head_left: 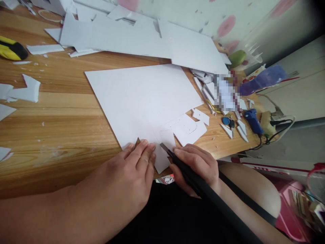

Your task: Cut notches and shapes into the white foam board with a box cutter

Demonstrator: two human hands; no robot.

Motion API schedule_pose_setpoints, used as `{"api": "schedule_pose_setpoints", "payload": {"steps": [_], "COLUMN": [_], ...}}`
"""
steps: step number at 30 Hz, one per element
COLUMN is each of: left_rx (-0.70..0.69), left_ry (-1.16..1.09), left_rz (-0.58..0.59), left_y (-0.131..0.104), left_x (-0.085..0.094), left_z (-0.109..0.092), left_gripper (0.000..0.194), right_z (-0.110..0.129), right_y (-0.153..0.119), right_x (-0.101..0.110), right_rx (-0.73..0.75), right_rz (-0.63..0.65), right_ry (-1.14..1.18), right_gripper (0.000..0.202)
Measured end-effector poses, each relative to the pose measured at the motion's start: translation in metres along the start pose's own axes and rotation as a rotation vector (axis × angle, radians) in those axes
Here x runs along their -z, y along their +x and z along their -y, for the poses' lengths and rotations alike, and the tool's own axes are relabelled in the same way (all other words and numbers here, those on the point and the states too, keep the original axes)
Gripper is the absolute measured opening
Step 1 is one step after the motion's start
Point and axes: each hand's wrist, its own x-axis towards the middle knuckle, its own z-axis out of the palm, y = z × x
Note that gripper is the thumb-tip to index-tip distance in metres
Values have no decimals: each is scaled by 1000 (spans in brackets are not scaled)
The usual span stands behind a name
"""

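A large white foam board (142, 98) lies on the wooden table (63, 118), reaching its front edge. Faint pencil lines run across its lower right part, and its near edge has notches. My left hand (137, 176) lies flat on the near part of the board, fingers stretched out and holding nothing. My right hand (196, 166) is wrapped round a black craft knife (182, 169). The blade points up and left and rests at the board near the pencil lines. Beside the blade, on the right, lies a smaller white piece (190, 130) with a curved pencil line.
Large white boards (122, 37) lie along the back. White scraps (25, 89) and a yellow-black tool (11, 49) are at the left. At the right are a blue glue gun (253, 122), a power strip (267, 125) with cables, keys (228, 122) and a purple-blue object (264, 79).
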Motion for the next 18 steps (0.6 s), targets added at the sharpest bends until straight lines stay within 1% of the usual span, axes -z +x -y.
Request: {"api": "schedule_pose_setpoints", "payload": {"steps": [5,8,12,15,17,18], "left_rx": [-22,-28,-35,-42,-46,-43], "left_ry": [11,-1,-4,-8,-16,-19], "left_rz": [46,44,58,70,74,63], "left_y": [-4,-7,-10,-11,-11,-11], "left_x": [4,6,3,2,1,0], "left_z": [1,1,1,1,1,1], "left_gripper": [46,46,44,42,43,44], "right_z": [0,0,-1,-1,1,1], "right_y": [-3,-5,-8,-8,-11,-14], "right_x": [4,7,9,8,8,8], "right_rx": [18,28,26,24,-10,-60], "right_rz": [3,4,-3,2,-4,-16], "right_ry": [49,52,70,103,147,172], "right_gripper": [39,39,37,40,41,40]}}
